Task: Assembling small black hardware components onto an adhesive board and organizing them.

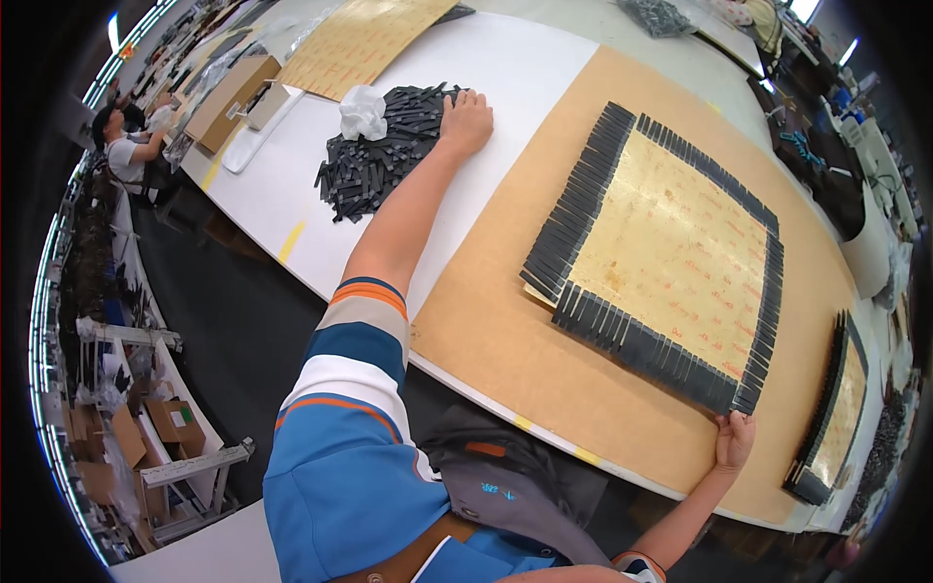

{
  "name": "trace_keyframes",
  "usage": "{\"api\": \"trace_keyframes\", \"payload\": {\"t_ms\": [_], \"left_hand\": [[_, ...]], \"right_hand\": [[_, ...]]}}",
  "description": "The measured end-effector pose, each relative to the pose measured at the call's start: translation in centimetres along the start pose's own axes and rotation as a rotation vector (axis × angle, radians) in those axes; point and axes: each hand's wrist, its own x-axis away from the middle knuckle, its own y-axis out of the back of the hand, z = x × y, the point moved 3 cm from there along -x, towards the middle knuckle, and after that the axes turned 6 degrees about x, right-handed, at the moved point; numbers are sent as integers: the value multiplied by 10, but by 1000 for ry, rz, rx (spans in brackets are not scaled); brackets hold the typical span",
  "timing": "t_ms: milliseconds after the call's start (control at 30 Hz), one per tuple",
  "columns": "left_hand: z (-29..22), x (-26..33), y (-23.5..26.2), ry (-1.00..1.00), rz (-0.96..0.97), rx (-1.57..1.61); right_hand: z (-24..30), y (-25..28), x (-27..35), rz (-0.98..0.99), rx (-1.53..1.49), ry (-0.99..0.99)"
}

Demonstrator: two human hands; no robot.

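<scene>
My left hand [468,123] reaches to the right edge of a heap of short black strips [374,170] on the white part of the table. Its fingers are curled down at the strips, and whatever lies under the fingertips is hidden. Close to me on the right, my right hand [736,442] pinches the end of a black strip at the near right corner of a yellowish square sheet [671,253]. Black strips [603,321] lie side by side along all the sheet's edges, pointing outward like a fringe. A crumpled white tissue [363,113] rests on the heap.
Brown board [486,282] covers the table under the sheet. A second fringed sheet [841,413] lies at the far right. Beyond the heap are a large yellowish sheet [364,39] and a cardboard box [228,102]. Another person [131,151] works at the left.
</scene>
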Motion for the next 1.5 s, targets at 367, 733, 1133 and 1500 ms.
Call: {"api": "trace_keyframes", "payload": {"t_ms": [367,733,1133,1500], "left_hand": [[30,111,106,112,-640,-8],[148,151,84,330,-603,200],[-48,273,85,286,-219,996],[-92,295,85,224,-167,960]], "right_hand": [[1,8,-2,-26,58,-9],[-16,44,11,-103,70,-10],[3,6,0,-199,75,-90],[9,36,11,-273,362,-146]]}}
